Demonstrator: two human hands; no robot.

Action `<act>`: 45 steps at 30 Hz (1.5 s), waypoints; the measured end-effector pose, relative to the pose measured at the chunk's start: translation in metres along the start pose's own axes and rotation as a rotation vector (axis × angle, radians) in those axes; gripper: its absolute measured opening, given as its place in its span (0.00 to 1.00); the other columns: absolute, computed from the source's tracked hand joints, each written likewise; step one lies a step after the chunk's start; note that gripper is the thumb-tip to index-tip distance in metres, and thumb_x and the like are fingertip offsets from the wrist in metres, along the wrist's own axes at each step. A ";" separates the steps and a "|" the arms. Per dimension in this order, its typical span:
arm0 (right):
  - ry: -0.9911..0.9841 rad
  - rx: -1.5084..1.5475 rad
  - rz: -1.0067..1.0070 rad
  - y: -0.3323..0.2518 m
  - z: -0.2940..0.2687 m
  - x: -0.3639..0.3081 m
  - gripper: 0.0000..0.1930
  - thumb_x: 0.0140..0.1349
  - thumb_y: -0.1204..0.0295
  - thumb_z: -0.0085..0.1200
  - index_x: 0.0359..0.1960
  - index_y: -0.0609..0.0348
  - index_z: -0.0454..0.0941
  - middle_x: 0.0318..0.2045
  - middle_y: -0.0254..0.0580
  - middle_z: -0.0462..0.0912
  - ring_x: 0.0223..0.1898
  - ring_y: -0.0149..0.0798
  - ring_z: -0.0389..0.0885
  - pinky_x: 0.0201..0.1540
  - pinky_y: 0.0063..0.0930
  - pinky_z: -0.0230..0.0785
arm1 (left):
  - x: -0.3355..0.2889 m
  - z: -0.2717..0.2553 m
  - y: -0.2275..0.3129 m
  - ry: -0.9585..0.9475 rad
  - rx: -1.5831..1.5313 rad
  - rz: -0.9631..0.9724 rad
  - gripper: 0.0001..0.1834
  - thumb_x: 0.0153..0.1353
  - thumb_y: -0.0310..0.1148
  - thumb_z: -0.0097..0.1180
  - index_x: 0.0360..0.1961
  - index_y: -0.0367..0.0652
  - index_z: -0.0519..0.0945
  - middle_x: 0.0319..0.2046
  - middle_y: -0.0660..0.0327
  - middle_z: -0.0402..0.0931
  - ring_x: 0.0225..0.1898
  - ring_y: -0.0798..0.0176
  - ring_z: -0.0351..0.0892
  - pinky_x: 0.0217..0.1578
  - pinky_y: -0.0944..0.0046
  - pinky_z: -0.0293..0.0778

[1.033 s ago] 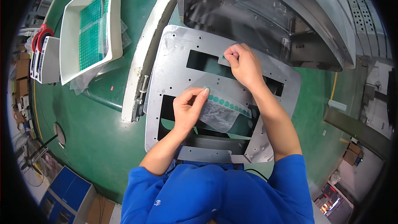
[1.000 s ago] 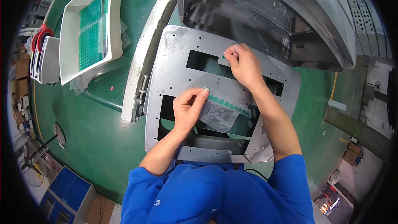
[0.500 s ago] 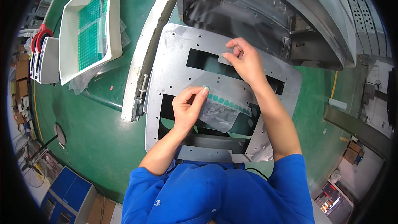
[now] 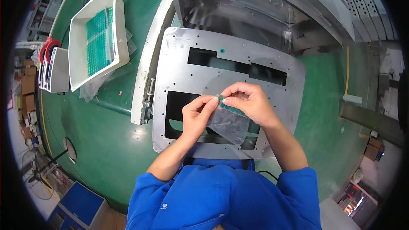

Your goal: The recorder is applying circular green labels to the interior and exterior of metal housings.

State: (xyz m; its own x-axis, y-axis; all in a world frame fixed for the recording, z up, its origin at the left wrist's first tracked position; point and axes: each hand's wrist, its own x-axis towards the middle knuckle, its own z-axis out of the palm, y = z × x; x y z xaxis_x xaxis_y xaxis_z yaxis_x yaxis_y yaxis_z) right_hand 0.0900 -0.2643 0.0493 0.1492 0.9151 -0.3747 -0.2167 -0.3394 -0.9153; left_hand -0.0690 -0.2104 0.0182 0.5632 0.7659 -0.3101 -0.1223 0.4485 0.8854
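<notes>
No readable text or numbers; small white emblem (image 4: 163,206) on the person's blue shirt (image 4: 191,196), too tiny to decipher.

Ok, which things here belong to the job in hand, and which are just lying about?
Belonging to it:
Clear sheet with green dots: left hand pinching, right hand at its edge
Metal panel, one green dot on it
Green sheets in the white bin, probably more of the same

Lying about:
Red scrap
Cardboard boxes
Blue cabinet

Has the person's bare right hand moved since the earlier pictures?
Yes: judged against the grey metal panel, the right hand has moved from the narrow upper cut-out down to the left hand.
</notes>
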 end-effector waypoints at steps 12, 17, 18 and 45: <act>0.450 -0.323 -0.374 0.029 0.015 -0.041 0.06 0.49 0.81 0.56 0.30 0.62 0.77 0.27 0.39 0.79 0.28 0.32 0.77 0.29 0.22 0.69 | -0.002 0.014 -0.010 -0.163 0.433 0.302 0.05 0.56 0.25 0.54 0.29 0.34 0.79 0.20 0.61 0.75 0.22 0.72 0.71 0.24 0.74 0.66; 0.575 -0.802 -0.714 0.038 0.018 -0.037 0.05 0.46 0.80 0.54 0.27 0.61 0.74 0.29 0.41 0.78 0.28 0.43 0.76 0.30 0.29 0.68 | -0.004 0.017 -0.015 -0.102 0.235 -0.033 0.08 0.58 0.30 0.54 0.28 0.35 0.79 0.19 0.65 0.73 0.20 0.77 0.66 0.21 0.76 0.62; 0.568 -0.829 -0.708 0.037 0.017 -0.037 0.05 0.46 0.80 0.54 0.27 0.61 0.73 0.30 0.41 0.78 0.29 0.43 0.76 0.31 0.30 0.68 | -0.004 0.017 -0.015 -0.086 0.170 -0.128 0.09 0.58 0.31 0.54 0.28 0.36 0.79 0.19 0.66 0.73 0.20 0.78 0.65 0.21 0.77 0.61; 0.576 -0.891 -0.114 0.045 -0.048 0.011 0.03 0.49 0.72 0.55 0.25 0.56 0.76 0.25 0.34 0.73 0.27 0.34 0.72 0.32 0.28 0.64 | -0.003 0.013 -0.037 -0.040 0.112 -0.150 0.10 0.58 0.33 0.54 0.28 0.37 0.79 0.19 0.69 0.72 0.19 0.80 0.61 0.19 0.79 0.56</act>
State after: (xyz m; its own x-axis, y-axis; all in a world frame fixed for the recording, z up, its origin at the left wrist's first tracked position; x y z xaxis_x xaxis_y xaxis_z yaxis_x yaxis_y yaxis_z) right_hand 0.1285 -0.2800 -0.0028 0.6085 0.7895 -0.0800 0.5758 -0.5087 -0.6401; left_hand -0.0559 -0.2353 -0.0086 0.6003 0.6748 -0.4293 0.0557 0.5002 0.8641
